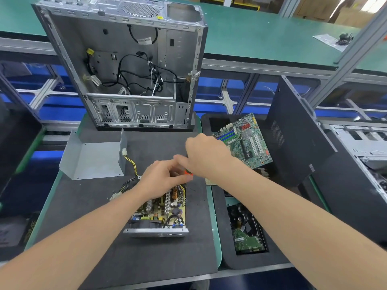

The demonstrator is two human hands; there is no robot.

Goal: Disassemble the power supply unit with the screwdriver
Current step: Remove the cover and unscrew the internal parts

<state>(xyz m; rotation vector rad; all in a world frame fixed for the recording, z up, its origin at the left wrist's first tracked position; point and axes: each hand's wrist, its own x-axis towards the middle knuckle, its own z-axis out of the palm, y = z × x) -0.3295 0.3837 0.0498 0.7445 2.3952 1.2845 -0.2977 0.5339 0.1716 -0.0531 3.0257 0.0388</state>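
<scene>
The opened power supply unit point(161, 212) lies on the black mat, its circuit board and wires exposed. Its grey metal cover point(94, 160) sits off to the left, with yellow-black cables point(130, 164) running from it. My left hand point(161, 178) rests over the far end of the unit with fingers curled. My right hand point(206, 158) is right above it and grips the screwdriver point(188, 172), of which only a bit of orange-red handle shows. The tip is hidden by both hands.
An empty computer case point(125, 65) stands upright behind the mat. A motherboard point(245, 141) and a hard drive point(247, 231) lie in a black foam tray on the right. A black side panel point(297, 139) leans further right.
</scene>
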